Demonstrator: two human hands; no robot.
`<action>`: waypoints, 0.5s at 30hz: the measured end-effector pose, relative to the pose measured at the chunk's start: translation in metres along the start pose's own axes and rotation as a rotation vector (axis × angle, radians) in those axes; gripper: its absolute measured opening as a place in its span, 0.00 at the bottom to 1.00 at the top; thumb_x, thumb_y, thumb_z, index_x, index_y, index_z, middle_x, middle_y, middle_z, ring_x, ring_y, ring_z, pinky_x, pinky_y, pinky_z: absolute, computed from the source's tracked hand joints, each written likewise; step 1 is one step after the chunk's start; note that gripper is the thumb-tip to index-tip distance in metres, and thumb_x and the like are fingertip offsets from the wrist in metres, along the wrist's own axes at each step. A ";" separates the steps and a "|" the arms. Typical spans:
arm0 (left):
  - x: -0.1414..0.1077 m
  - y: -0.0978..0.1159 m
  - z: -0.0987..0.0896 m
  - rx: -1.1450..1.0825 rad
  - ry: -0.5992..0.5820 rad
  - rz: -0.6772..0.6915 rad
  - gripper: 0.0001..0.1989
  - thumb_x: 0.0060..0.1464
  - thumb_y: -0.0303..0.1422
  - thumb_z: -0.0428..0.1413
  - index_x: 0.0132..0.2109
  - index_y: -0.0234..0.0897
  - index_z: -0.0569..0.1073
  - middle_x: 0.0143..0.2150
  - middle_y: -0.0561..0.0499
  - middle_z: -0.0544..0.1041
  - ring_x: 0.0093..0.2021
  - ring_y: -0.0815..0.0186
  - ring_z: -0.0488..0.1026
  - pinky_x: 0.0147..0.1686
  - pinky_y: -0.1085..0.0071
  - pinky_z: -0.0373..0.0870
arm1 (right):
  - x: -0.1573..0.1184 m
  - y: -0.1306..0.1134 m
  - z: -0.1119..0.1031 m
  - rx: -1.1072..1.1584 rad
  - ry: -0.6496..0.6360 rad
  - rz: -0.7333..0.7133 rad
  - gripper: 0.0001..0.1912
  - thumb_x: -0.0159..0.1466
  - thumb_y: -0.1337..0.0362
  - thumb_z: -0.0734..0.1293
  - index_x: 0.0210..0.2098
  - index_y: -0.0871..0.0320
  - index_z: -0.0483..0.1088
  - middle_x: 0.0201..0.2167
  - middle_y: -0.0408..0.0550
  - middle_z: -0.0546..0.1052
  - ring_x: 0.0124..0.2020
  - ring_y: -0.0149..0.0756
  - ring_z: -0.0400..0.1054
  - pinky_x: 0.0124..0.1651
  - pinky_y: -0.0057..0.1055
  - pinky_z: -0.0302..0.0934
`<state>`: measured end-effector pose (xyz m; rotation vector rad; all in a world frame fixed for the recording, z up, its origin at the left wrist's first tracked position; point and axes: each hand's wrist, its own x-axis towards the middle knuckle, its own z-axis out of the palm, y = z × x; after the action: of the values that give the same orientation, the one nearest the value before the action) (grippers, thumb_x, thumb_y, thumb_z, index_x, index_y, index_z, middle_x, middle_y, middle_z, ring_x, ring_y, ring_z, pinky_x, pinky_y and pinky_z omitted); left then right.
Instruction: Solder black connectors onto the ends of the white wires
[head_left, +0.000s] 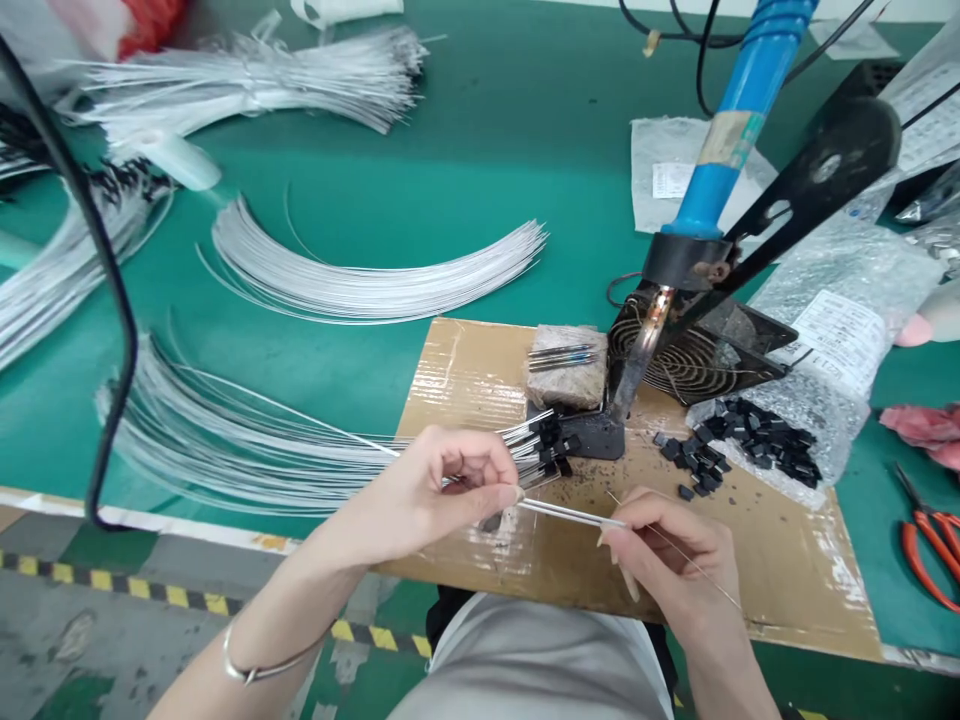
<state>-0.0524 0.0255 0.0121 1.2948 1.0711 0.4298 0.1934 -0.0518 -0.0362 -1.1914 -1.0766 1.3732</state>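
My left hand [457,485] pinches a pair of thin white wires [559,512] above the cardboard sheet [555,580]. The same wires reach my right hand [667,550], whose thumb and finger are closed on their right end. A finer strand [701,572] crosses the right fingers. Behind my left hand lies a bundle of white wires [285,465] with black connectors [551,440] at its right end. A soldering iron with a blue handle [739,110] is clamped on a stand, its tip end pointing down beside the connectors.
Loose black connectors [772,435] spill from a bubble-wrap bag [840,350]. A black fan [697,350] stands behind the iron. Orange-handled pliers [930,545] lie at the far right. More white wires [375,290] lie on the green mat, and a black cable [112,270] hangs at left.
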 end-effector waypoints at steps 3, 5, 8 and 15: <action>0.000 0.000 0.001 -0.022 0.004 -0.012 0.11 0.59 0.36 0.62 0.31 0.35 0.75 0.23 0.54 0.74 0.24 0.71 0.65 0.27 0.75 0.60 | -0.001 -0.004 0.003 0.007 0.048 0.068 0.10 0.67 0.61 0.77 0.29 0.54 0.80 0.23 0.40 0.72 0.19 0.25 0.58 0.22 0.27 0.47; 0.000 -0.001 0.001 -0.030 0.001 -0.010 0.10 0.59 0.35 0.63 0.32 0.35 0.76 0.24 0.53 0.74 0.25 0.71 0.65 0.27 0.75 0.60 | -0.002 -0.009 0.005 0.016 0.078 0.119 0.12 0.66 0.58 0.77 0.28 0.54 0.80 0.23 0.40 0.72 0.19 0.25 0.57 0.23 0.29 0.45; 0.000 -0.002 0.000 -0.037 -0.020 0.018 0.09 0.58 0.34 0.63 0.32 0.35 0.76 0.25 0.53 0.75 0.25 0.71 0.65 0.26 0.75 0.61 | -0.004 -0.014 0.007 0.012 0.085 0.145 0.16 0.66 0.53 0.77 0.26 0.54 0.79 0.22 0.41 0.71 0.21 0.28 0.58 0.24 0.30 0.45; -0.004 0.004 0.010 0.158 0.050 0.073 0.06 0.60 0.32 0.61 0.35 0.36 0.78 0.29 0.48 0.80 0.28 0.67 0.72 0.28 0.73 0.66 | -0.006 -0.017 0.004 -0.144 0.043 0.110 0.21 0.69 0.50 0.74 0.24 0.55 0.75 0.22 0.43 0.66 0.25 0.32 0.57 0.27 0.33 0.45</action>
<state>-0.0447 0.0180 0.0162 1.4727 1.1201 0.4409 0.1922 -0.0556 -0.0181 -1.3974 -1.1084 1.3655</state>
